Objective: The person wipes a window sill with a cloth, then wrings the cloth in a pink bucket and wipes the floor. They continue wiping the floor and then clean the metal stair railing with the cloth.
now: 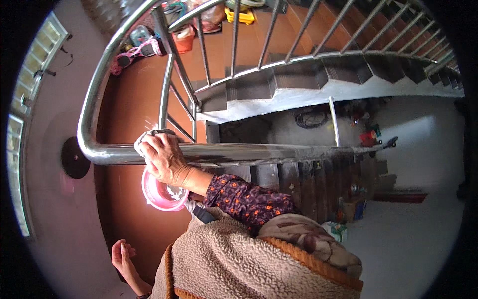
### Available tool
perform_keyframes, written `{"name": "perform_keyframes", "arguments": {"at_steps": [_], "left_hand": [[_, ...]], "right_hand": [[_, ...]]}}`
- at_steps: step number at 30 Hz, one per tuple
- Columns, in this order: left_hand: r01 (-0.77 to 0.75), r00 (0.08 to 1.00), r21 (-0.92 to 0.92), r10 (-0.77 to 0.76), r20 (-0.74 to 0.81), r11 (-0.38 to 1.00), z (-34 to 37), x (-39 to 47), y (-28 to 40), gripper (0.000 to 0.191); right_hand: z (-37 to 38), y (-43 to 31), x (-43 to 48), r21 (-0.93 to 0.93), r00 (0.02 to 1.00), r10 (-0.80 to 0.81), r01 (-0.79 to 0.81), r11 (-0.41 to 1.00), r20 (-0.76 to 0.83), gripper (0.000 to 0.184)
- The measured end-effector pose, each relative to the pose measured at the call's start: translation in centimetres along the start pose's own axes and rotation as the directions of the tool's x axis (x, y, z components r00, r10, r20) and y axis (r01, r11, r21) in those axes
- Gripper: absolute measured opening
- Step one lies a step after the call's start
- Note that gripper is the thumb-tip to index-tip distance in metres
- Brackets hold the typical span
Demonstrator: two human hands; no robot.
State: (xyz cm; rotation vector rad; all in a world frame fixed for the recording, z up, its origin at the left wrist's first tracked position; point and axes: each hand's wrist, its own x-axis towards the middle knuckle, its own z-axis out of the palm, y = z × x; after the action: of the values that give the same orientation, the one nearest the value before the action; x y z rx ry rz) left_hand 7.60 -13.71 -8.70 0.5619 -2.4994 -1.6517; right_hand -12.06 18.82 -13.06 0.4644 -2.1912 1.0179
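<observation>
My right hand (163,159) presses a grey cloth (141,140) onto a thick stainless-steel handrail (224,152), near its bend at the left. The cloth sits around the top of the rail, mostly covered by my fingers. Below my wrist is a pink plastic bucket (158,200) that appears to contain water; my hand and forearm hide part of its rim. My left hand (124,258) hangs at the lower left, away from the rail. Its fingers are loosely curled with nothing visible in them.
Metal balusters (266,35) run along dark stair treads (250,86) at the upper right. Another flight (291,179) descends beyond the handrail. Pink-strapped footwear (143,49), an orange container (183,39) and a yellow basket (239,17) sit on the brown landing (132,97). A barred window (35,71) lies left.
</observation>
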Motion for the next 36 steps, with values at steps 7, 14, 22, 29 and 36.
{"name": "perform_keyframes", "arguments": {"at_steps": [7,14,22,29,36], "left_hand": [[-0.058,0.989,0.075,0.048,0.137,0.996,4.0,2.5,2.8,0.019],[-0.156,0.952,0.044,0.138,0.273,0.987,7.1,3.6,5.0,0.015],[-0.241,0.965,0.188,0.214,0.150,0.952,6.5,3.4,5.9,0.014],[-0.245,0.969,0.214,0.249,0.009,0.946,4.3,1.1,4.9,0.016],[0.080,0.932,0.204,-0.001,-0.363,0.976,-3.5,-6.3,-1.9,0.016]], "right_hand": [[-6.1,5.0,-5.6,-0.141,0.985,0.173,-0.170,0.975,0.011,0.040],[-9.2,7.3,-9.3,-0.258,0.958,0.283,-0.263,0.930,0.041,0.040],[-10.2,5.9,-5.3,0.315,0.963,0.236,-0.185,0.931,-0.130,0.018],[-6.9,3.3,-3.4,0.073,0.979,-0.044,0.031,0.997,0.198,0.054],[-6.9,5.4,-4.5,-0.111,0.929,-0.106,0.155,0.982,0.355,0.060]]}}
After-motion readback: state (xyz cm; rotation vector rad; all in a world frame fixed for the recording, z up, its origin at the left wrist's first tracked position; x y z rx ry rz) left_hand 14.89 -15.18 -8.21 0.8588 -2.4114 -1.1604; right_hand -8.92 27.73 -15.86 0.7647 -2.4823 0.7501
